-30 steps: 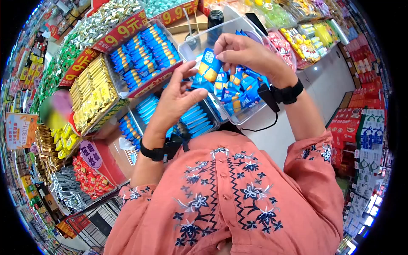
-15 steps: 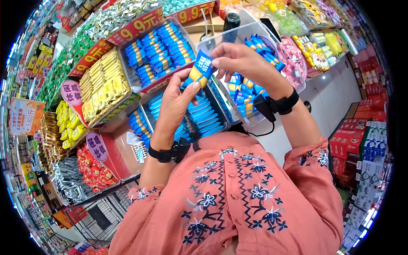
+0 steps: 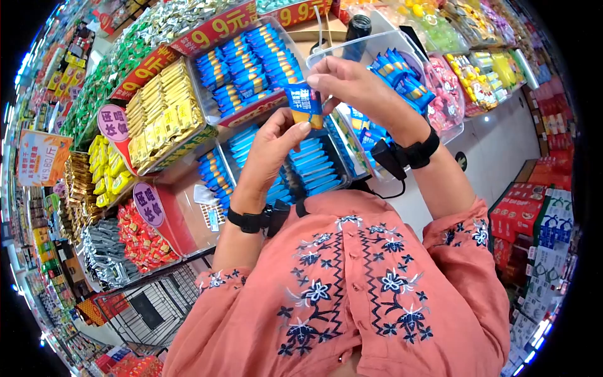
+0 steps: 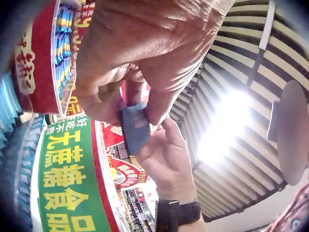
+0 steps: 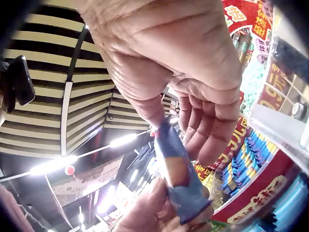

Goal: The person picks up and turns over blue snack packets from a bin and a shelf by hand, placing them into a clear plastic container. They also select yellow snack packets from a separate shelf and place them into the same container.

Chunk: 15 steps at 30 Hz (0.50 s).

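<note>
A small blue biscuit packet (image 3: 306, 108) with a golden picture on its front is held up between both hands over the display. My left hand (image 3: 271, 151) pinches its lower end between thumb and fingers. At its upper end the thumb and fingertips of my right hand (image 3: 355, 88) grip the wrapper edge. In the right wrist view the packet (image 5: 178, 169) spans the gap between the two hands, and the left wrist view shows mostly its plain blue side (image 4: 135, 128). More blue packets (image 3: 402, 78) lie in a clear plastic bin (image 3: 453, 133) beneath my right forearm.
Left of the hands stand a tray of blue packets (image 3: 251, 63) and a box of yellow packets (image 3: 164, 116). Light-blue packets (image 3: 314, 166) fill a bin nearer the body. A dark bottle (image 3: 358, 34) stands behind the clear bin, and a wire cart (image 3: 160, 301) is at lower left.
The packet, first held by the right hand alone with the left hand empty beside it, came into the left fingers too. Since then it has turned more upright. The head view has shifted slightly.
</note>
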### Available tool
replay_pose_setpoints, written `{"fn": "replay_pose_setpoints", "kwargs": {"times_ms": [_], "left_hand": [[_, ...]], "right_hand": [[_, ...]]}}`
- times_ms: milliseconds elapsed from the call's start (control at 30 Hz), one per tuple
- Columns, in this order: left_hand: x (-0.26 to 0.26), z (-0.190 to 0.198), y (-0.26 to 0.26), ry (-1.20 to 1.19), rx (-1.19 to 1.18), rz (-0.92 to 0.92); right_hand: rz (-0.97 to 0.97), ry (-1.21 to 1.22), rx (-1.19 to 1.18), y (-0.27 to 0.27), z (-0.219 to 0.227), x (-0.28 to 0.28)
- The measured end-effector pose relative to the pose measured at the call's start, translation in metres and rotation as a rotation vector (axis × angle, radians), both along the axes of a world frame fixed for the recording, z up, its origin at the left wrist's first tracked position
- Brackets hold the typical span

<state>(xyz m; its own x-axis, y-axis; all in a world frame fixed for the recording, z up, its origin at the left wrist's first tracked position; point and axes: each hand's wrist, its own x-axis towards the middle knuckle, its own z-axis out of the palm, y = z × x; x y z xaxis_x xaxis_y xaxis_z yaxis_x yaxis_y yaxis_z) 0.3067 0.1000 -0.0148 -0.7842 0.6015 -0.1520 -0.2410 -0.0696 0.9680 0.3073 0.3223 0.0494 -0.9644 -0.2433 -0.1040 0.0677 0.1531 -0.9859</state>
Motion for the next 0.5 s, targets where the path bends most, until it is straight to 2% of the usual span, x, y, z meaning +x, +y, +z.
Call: {"fn": "replay_pose_setpoints", "kwargs": {"times_ms": [100, 133, 167, 267, 367, 433, 467, 500], "left_hand": [[0.001, -0.001, 0.005, -0.177, 0.240, 0.155], [-0.001, -0.003, 0.005, -0.166, 0.296, 0.176], [-0.002, -0.005, 0.004, -0.158, 0.273, 0.175], [-0.003, -0.008, 0.001, -0.160, 0.186, 0.150], [-0.012, -0.007, -0.008, -0.075, -0.001, 0.123], [-0.022, -0.014, -0.014, 0.196, 0.003, 0.271], [-0.022, -0.011, -0.017, 0.251, 0.000, 0.336], [-0.023, -0.005, -0.022, 0.370, -0.121, 0.258]], "right_hand": [[0.051, -0.038, -0.021, -0.010, -0.006, 0.002], [0.097, -0.044, -0.002, -0.012, -0.012, 0.002], [0.141, -0.051, 0.018, -0.013, -0.019, 0.001], [0.115, -0.067, 0.023, -0.014, -0.027, 0.000], [0.124, -0.076, 0.162, -0.010, -0.032, -0.002], [0.142, 0.123, 0.353, -0.009, -0.032, 0.001], [0.147, 0.225, 0.446, -0.009, -0.032, 0.003], [0.153, 0.236, 0.455, -0.010, -0.034, 0.005]]}}
